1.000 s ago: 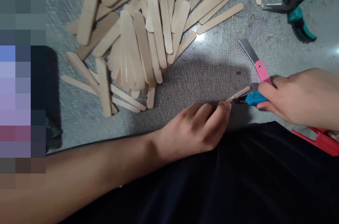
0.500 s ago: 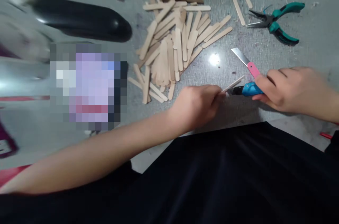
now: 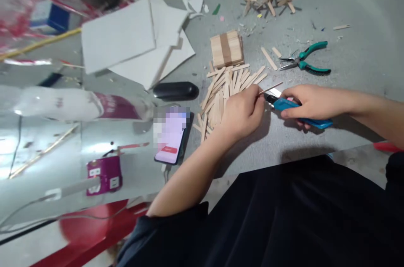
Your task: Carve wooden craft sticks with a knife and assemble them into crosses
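Observation:
My left hand (image 3: 244, 109) is closed on a thin wooden stick (image 3: 271, 88), which sticks out to the right from its fingertips. My right hand (image 3: 307, 103) is wrapped round a blue utility knife (image 3: 287, 107), its black tip close to the stick and the left fingertips. A bare blade (image 3: 274, 92) of a second, pink-handled cutter shows behind the blue knife; most of its handle is hidden by the right hand. Loose wooden sticks (image 3: 217, 105) lie in a heap beside and behind my left hand, below a banded stack of sticks (image 3: 235, 48).
Green-handled pliers (image 3: 299, 62) lie open beyond my right hand. A phone (image 3: 170, 141), a black case (image 3: 176, 91) and a plastic bottle (image 3: 116, 106) are at the left. White boards (image 3: 120, 35) and star-shaped stick pieces (image 3: 268, 0) lie farther back.
The view has widened and shifted, showing more of the table. The blue knife is raised beside the stick, with its handle now more exposed, while the pink cutter is more hidden.

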